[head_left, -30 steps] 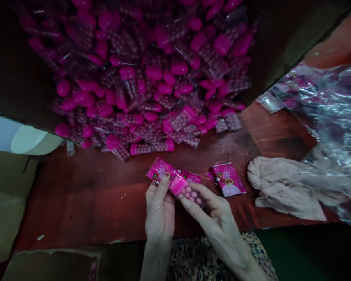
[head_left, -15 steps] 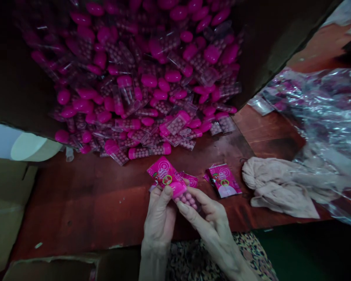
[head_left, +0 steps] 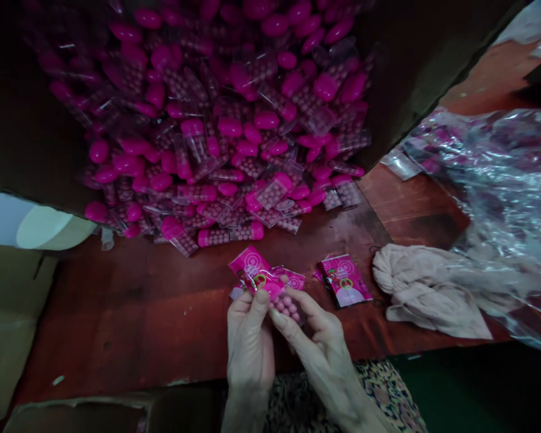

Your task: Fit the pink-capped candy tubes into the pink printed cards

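Left hand: at the near edge of the tabletop, thumb and fingers pinched on a pink printed label.
Right hand: just beside the left, fingertips closed on a clear candy tube with a pink cap; tube and label touch between both hands, above the near edge.
Second printed label: flat on the tabletop, near the right hand.
Beige cloth: bunched toward the right edge.
Clear plastic bag: crumpled at the far right.
Pile of pink-capped tubes: heaped in a cardboard box along the far edge.
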The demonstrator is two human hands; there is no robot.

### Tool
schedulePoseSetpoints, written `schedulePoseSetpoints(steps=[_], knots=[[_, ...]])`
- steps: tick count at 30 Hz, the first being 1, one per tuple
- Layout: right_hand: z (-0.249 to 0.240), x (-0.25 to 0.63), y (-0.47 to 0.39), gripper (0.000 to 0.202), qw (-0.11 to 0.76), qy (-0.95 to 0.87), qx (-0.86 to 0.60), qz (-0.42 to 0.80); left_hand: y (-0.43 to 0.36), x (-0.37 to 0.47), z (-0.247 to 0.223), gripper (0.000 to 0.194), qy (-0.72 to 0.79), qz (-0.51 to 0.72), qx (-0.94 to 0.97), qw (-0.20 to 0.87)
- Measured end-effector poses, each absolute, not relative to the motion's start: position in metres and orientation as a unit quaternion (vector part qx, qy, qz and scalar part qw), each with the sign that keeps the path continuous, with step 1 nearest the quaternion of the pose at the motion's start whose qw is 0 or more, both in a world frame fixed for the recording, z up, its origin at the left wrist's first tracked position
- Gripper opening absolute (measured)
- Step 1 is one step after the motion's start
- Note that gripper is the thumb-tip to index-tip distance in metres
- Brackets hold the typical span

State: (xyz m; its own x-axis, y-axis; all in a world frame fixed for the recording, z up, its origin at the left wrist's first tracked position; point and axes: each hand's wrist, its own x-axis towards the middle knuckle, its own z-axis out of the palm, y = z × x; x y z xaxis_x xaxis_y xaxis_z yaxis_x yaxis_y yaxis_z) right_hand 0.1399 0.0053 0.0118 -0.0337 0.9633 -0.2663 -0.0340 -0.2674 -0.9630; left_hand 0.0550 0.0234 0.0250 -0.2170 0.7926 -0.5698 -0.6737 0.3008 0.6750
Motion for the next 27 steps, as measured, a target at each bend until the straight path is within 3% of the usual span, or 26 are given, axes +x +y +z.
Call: schedulePoseSetpoints(steps=[14,27], knots=[[0.015,0.140,0.019,0.039,0.398,-0.348,-0.441,0.725,0.037,0.042,0.042,0.020,0.484,0.583,0.053,0.651],[0.024,0.130,0.010,0.035,0.414,-0.363,-0.438,0.711,0.021,0.033,0.051,0.015,0.415,0.631,0.035,0.655]])
